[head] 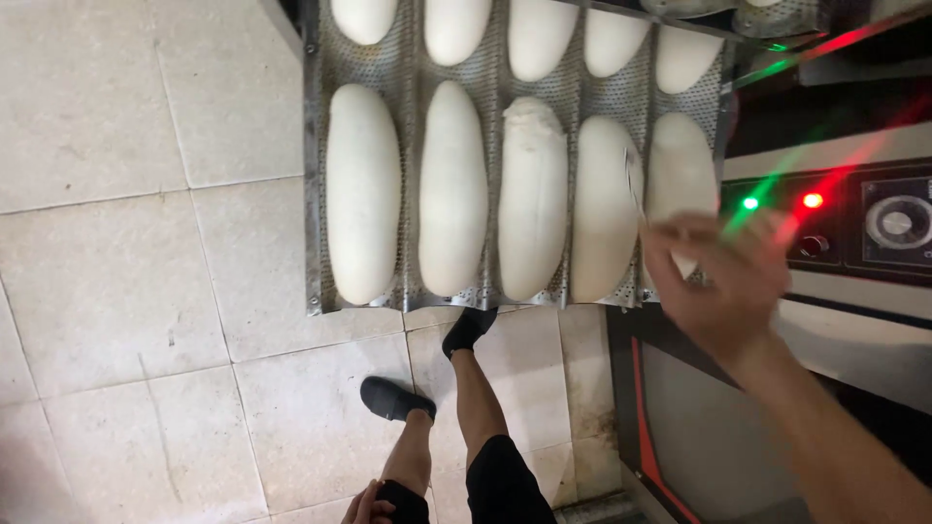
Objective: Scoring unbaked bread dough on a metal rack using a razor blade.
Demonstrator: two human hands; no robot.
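Over the tiled floor, the right hand, blurred, fingers curled on what seems a thin blade, reaches the rightmost dough loaf cradled in the perforated tray; left hand hangs low, its grip unclear.

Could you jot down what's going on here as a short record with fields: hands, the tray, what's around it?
Right hand: blurred, at the near right corner of the tray, over the rightmost dough loaf; grip unclear
Left hand: low at the frame's bottom edge, by the thigh, holding nothing visible
Tray: perforated metal, channelled
Dough: pale unbaked long loaves, five in the near row, more behind
Right side: machine panel with a green and a red light, a dial
Floor: pale tiles
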